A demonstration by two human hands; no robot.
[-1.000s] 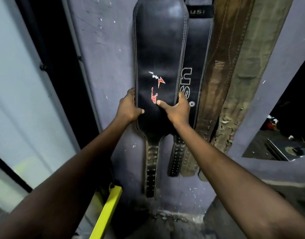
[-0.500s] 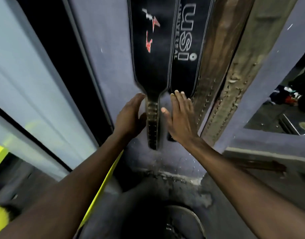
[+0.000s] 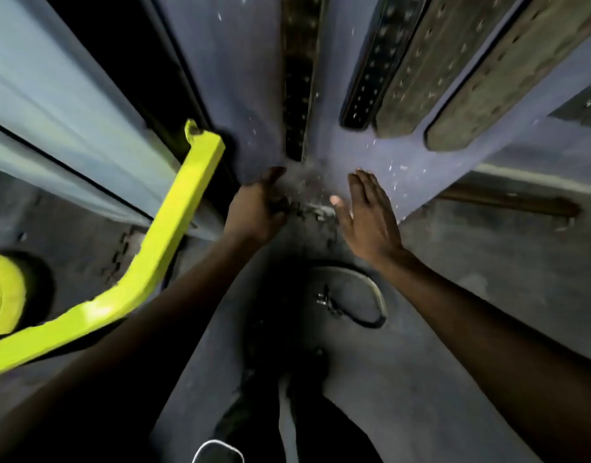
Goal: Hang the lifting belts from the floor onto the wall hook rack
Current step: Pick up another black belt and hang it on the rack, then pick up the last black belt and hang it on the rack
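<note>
Four belt ends hang down the blue-grey painted wall (image 3: 250, 95), which is rough and speckled with pale flecks. Taking the wall's foot as the landmark: the dark strap end (image 3: 295, 78), narrow with rows of punched holes, hangs nearest it, its tip just above where wall meets floor. To the right of that hangs a second black strap end (image 3: 371, 71), also holed, with a rounded tip higher up the wall. Next to it are two worn, tan, suede-like strap ends (image 3: 417, 68) and (image 3: 501, 75), broader, scuffed and rounded at the tip. No lettering can be read on any of them; the picture is blurred.

Below the wall's foot, on the grey concrete floor (image 3: 488, 262), lies a coiled belt (image 3: 354, 295), curved in a loop with a small metal buckle at its left side.

The left hand (image 3: 257, 208) is just at the wall's foot, fingers curled loosely inward, gripping nothing that shows. The right hand (image 3: 367, 212) is beside it, flat, fingers straight and close together, thumb out, empty. Both are above the coiled belt and apart from it.

Left of the wall's foot runs a bright yellow bent metal bar (image 3: 160, 248), square in section, glossy.
</note>
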